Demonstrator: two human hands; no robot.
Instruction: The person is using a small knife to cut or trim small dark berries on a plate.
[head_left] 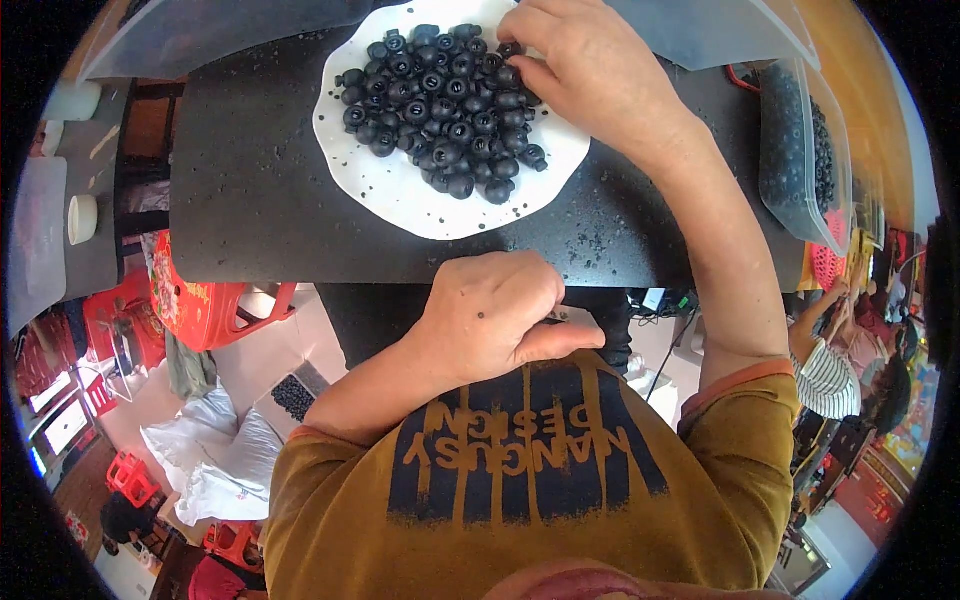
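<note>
A white plate (370,195) with a wavy rim holds a heap of small black ball-shaped plastic parts (440,105), each with a slot and a short knob. Over its far right rim, my right hand (600,75) pinches one of these black ball-shaped parts (511,49) between thumb and fingers. My left hand (490,310) is closed at the table's front edge, close to my shirt. Something small and greyish shows between its thumb and curled forefinger, but its kind is hidden. Black crumbs dot the plate and the dark table (250,190).
Right of my forearm stands a clear plastic tub (800,150) with black pieces in it. Another translucent container (230,35) lies along the far edge. Left and below are a red plastic stool (200,300) and white sacks (215,450). People sit farther off at right.
</note>
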